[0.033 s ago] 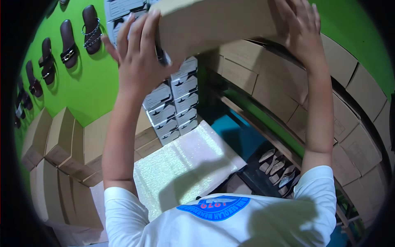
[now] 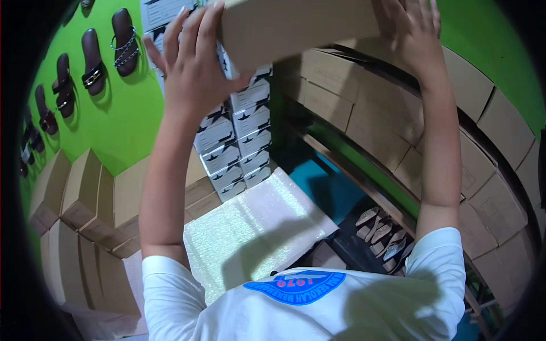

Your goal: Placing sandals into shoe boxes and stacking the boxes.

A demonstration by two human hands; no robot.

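Both my arms reach up, with a plain brown cardboard box [image 2: 301, 31] raised between the hands at the top of the view. My left hand [image 2: 196, 68] presses on the box's left end, fingers pointing up and thumb along its lower edge. At the opposite end, my right hand [image 2: 414, 42] grips the side, its fingertips partly cut off by the picture's top edge. The box's upper part lies outside the view. Behind it stand stacked white-grey shoeboxes with black stars [image 2: 250, 122], and closed brown boxes [image 2: 364, 91] fill a shelf on the right.
Sandals [image 2: 94, 62] hang on the green wall [image 2: 125, 131] at left. Brown boxes [image 2: 85, 187] are piled below them. A shiny, pale wrapped surface [image 2: 239, 238] lies in front of me. Glittery sandals [image 2: 381, 230] sit in a dark tray near the lower right.
The box and my hands have risen slightly. The white-grey shoebox stack appears a little farther left in the picture.
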